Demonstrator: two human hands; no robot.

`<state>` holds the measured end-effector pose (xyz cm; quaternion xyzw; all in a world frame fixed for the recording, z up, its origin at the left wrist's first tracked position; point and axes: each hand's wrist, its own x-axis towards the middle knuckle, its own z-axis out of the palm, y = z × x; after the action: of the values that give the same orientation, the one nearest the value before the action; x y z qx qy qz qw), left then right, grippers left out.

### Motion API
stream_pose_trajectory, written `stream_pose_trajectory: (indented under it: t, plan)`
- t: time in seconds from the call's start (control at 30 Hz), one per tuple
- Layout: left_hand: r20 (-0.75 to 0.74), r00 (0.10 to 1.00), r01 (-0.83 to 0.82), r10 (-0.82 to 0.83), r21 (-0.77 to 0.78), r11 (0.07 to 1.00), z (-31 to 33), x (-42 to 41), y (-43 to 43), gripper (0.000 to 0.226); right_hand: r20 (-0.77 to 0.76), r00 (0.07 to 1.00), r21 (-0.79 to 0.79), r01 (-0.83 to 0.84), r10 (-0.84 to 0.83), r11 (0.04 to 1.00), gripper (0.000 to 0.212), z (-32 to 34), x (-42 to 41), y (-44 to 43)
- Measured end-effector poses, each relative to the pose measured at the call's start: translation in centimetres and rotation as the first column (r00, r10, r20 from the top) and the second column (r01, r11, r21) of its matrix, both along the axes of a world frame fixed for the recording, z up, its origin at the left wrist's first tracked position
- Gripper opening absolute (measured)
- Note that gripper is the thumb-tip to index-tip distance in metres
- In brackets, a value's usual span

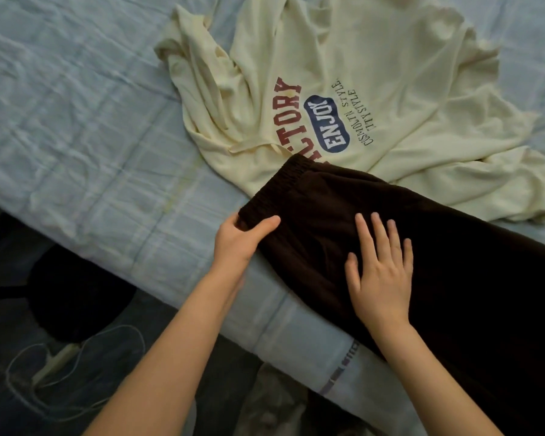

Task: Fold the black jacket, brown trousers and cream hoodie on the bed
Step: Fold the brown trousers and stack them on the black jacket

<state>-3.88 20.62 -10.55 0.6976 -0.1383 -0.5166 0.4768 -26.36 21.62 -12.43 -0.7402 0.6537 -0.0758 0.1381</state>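
Note:
The dark brown trousers (453, 278) lie along the near edge of the bed, elastic waistband toward the left, legs running off to the right. My left hand (243, 237) pinches the near corner of the waistband, thumb on top. My right hand (379, 269) lies flat on the trousers with fingers spread. The cream hoodie (375, 73) with red and blue lettering lies crumpled behind them, its lower part under the waistband. No black jacket is clearly in view.
The bed (76, 121) has a pale blue checked sheet, wrinkled, with bare sheet on the left. Below its edge, on the floor, are a dark rounded object (79, 294) and a thin white cable (60, 372).

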Motion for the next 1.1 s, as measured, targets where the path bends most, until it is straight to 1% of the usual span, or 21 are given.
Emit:
stream_pose_trajectory:
  t: [0.03, 0.07, 0.1, 0.17, 0.2, 0.27, 0.33, 0.37, 0.43, 0.5, 0.57, 0.6, 0.67, 0.7, 0.77, 0.8, 0.87, 0.97, 1.0, 1.07, 1.1]
  plan:
    - [-0.071, 0.997, -0.008, 0.007, -0.017, 1.000, 0.6, -0.2, 0.0, 0.031, 0.041, 0.999, 0.017, 0.014, -0.015, 1.000, 0.060, 0.9, 0.3, -0.1]
    - [-0.102, 0.995, -0.004, 0.000, -0.037, 0.999, 1.3, -0.4, 0.0, 0.029, 0.109, 0.994, 0.018, 0.026, -0.028, 0.999, 0.058, 2.1, 0.6, -0.5]
    - [-0.077, 0.997, 0.019, -0.024, -0.066, 0.998, 2.0, -0.6, 0.2, 0.029, 0.216, 0.976, 0.016, 0.030, -0.033, 0.999, 0.056, 3.6, 1.0, -1.0]
    - [0.094, 0.991, 0.111, -0.099, -0.139, 0.984, 3.5, -1.1, 0.8, 0.034, 0.457, 0.890, 0.079, -0.021, -0.017, 0.997, 0.053, 7.2, 2.1, -2.4]
    - [0.174, 0.975, 0.168, -0.137, -0.175, 0.970, 4.2, -1.6, 1.2, 0.038, 0.524, 0.852, 0.126, -0.081, 0.003, 0.989, 0.053, 8.9, 2.8, -3.3]
    - [0.274, 0.937, 0.282, -0.216, -0.229, 0.932, 5.4, -3.0, 2.1, 0.042, 0.532, 0.847, 0.254, -0.176, 0.014, 0.951, 0.052, 10.9, 4.0, -5.0]
    - [0.379, 0.877, 0.405, -0.295, -0.256, 0.878, 5.9, -5.1, 3.1, 0.047, 0.472, 0.881, 0.426, -0.201, -0.027, 0.882, 0.051, 11.8, 4.3, -6.8]
    - [0.440, 0.838, 0.462, -0.323, -0.255, 0.850, 5.9, -6.2, 3.5, 0.050, 0.455, 0.889, 0.482, -0.195, -0.054, 0.854, 0.054, 11.7, 4.1, -7.5]
    - [0.568, 0.749, 0.542, -0.341, -0.229, 0.809, 5.5, -8.2, 4.1, 0.056, 0.424, 0.901, 0.524, -0.162, -0.091, 0.836, 0.064, 10.9, 3.3, -8.3]
    - [0.633, 0.679, 0.614, -0.372, -0.212, 0.761, 4.9, -9.1, 4.4, 0.060, 0.398, 0.914, 0.502, -0.145, -0.079, 0.853, 0.072, 10.1, 2.2, -8.3]
    - [0.592, 0.675, 0.669, -0.441, -0.238, 0.705, 4.6, -8.8, 4.7, 0.057, 0.415, 0.906, 0.451, -0.132, -0.077, 0.883, 0.079, 9.5, 0.8, -7.8]
    - [0.526, 0.712, 0.662, -0.466, -0.278, 0.696, 4.5, -8.3, 4.8, 0.052, 0.436, 0.895, 0.425, -0.110, -0.097, 0.898, 0.082, 9.5, 0.1, -7.4]
    - [0.372, 0.812, 0.571, -0.450, -0.345, 0.745, 4.2, -7.2, 4.8, 0.042, 0.431, 0.897, 0.314, -0.047, -0.098, 0.948, 0.089, 9.5, -1.2, -6.3]
    - [0.327, 0.845, 0.522, -0.423, -0.339, 0.783, 3.9, -6.7, 4.6, 0.040, 0.393, 0.917, 0.238, -0.022, -0.075, 0.971, 0.091, 9.5, -1.7, -5.5]
    - [0.292, 0.858, 0.497, -0.422, -0.273, 0.823, 3.1, -6.6, 3.9, 0.042, 0.319, 0.948, 0.115, -0.017, -0.021, 0.993, 0.088, 9.6, -2.2, -3.7]
    - [0.285, 0.839, 0.531, -0.465, -0.238, 0.813, 2.8, -6.9, 3.5, 0.046, 0.309, 0.951, 0.090, -0.036, 0.006, 0.995, 0.085, 9.5, -2.4, -2.7]
    - [0.302, 0.760, 0.641, -0.576, -0.200, 0.741, 2.2, -8.3, 2.8, 0.054, 0.327, 0.944, 0.103, -0.070, 0.033, 0.992, 0.079, 9.4, -2.8, -1.0]
    - [0.418, 0.629, 0.759, -0.655, -0.150, 0.633, 1.6, -10.0, 2.0, 0.061, 0.376, 0.926, 0.145, -0.105, 0.043, 0.984, 0.080, 8.8, -4.2, 1.0]
    - [0.467, 0.568, 0.794, -0.677, -0.097, 0.600, 1.5, -10.3, 1.8, 0.062, 0.430, 0.902, 0.161, -0.110, 0.030, 0.981, 0.084, 8.6, -4.8, 1.5]
    - [0.566, 0.418, 0.850, -0.710, 0.031, 0.525, 1.5, -10.8, 1.7, 0.062, 0.575, 0.818, 0.188, -0.107, -0.021, 0.976, 0.096, 8.4, -6.0, 2.1]
    - [0.589, 0.381, 0.863, -0.712, 0.051, 0.503, 1.5, -10.8, 1.8, 0.062, 0.634, 0.772, 0.185, -0.094, -0.046, 0.978, 0.099, 8.1, -6.6, 2.4]
